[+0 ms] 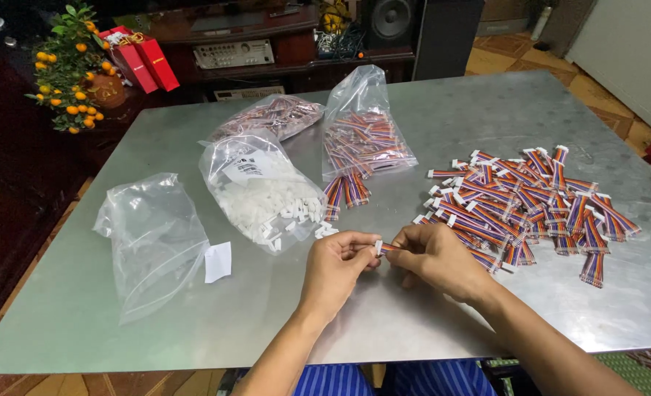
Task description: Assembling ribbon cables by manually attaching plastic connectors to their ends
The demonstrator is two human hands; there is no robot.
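Note:
My left hand (338, 262) and my right hand (434, 257) meet over the front middle of the metal table (487, 110). Between their fingertips is a short striped ribbon cable (388, 248) with a small white connector housing (377, 247) at its left end. The left fingers pinch the white housing; the right fingers pinch the cable. A loose pile of the same striped cables (531, 198) lies just right of my right hand. An open clear bag of white housings (267, 194) lies just beyond my left hand, with several spilled at its mouth.
An empty clear bag (153, 235) and a white paper slip (218, 262) lie at the left. Two more bags of cables (362, 136) (274, 117) sit further back. Beyond the table are a potted orange-fruited plant (69, 66), red boxes (142, 62) and a dark cabinet with electronics (234, 53).

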